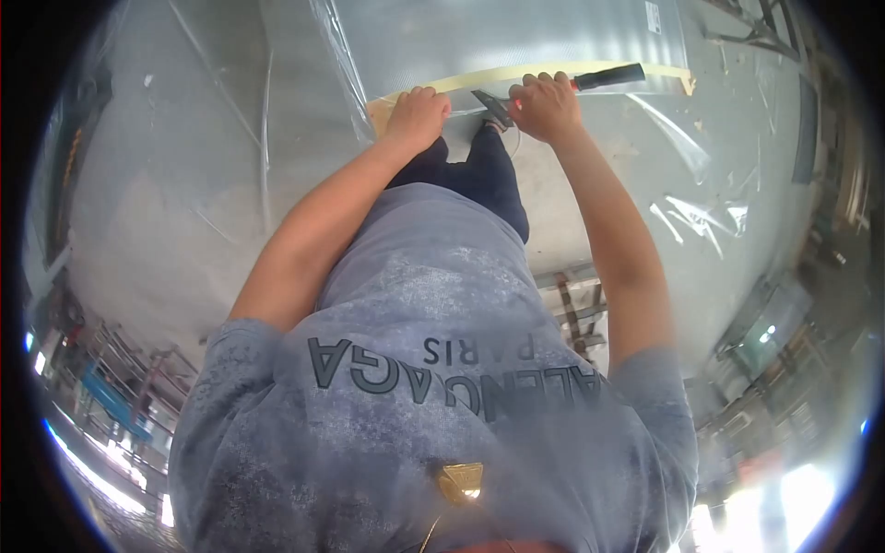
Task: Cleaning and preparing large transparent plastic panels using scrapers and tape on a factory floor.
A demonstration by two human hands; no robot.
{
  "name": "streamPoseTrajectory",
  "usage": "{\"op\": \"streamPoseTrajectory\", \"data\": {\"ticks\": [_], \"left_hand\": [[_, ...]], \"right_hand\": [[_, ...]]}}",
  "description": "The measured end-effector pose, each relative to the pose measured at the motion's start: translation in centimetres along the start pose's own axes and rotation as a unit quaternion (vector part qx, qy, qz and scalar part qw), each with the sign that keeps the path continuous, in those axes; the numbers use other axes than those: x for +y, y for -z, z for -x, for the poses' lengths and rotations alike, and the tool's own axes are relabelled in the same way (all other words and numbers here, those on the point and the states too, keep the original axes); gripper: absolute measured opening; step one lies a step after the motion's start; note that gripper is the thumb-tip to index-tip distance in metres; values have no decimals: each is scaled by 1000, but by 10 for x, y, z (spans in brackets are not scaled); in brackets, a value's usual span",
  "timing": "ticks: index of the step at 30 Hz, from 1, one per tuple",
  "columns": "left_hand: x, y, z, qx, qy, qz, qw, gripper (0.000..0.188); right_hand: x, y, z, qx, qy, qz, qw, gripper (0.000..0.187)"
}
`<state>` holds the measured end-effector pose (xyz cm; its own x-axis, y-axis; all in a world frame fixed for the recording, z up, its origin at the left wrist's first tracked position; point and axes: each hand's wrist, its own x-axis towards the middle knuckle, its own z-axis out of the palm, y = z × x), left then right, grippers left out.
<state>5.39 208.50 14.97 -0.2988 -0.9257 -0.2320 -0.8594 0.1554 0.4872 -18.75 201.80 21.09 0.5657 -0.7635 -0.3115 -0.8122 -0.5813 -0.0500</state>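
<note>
Left hand point(419, 115): fingers curled at the near left corner of the panel point(516, 37), perhaps steadying it; any pinch, I cannot tell. Right hand point(546, 108): fingers closed around the hammer point(610, 76) close to its head, apparently for control. Beyond, tape point(479, 76) lines the panel's near edge, presumably protecting it.

pale grey floor point(558, 212); blurred metal frames point(152, 392) line its near left corner, white light point(804, 502) glares beyond the near right.

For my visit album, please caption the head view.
Right hand holds a dark-headed, black-handled tool; left hand at the pale-yellow strip edging a shiny grey sheet.
</note>
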Motion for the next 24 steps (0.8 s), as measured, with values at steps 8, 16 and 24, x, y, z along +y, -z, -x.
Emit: {"op": "streamPoseTrajectory", "data": {"ticks": [8,16,24], "left_hand": [[4,-7,10,52,33,-6,998,5],[16,-8,12,80,68,-56,993,5],[24,-3,14,55,75,-90,992,6]], "right_hand": [[5,18,-61,-100,176,112,973,36],[-2,14,-96,-92,337,186,918,38],[7,13,-106,-79,357,167,916,38]]}}
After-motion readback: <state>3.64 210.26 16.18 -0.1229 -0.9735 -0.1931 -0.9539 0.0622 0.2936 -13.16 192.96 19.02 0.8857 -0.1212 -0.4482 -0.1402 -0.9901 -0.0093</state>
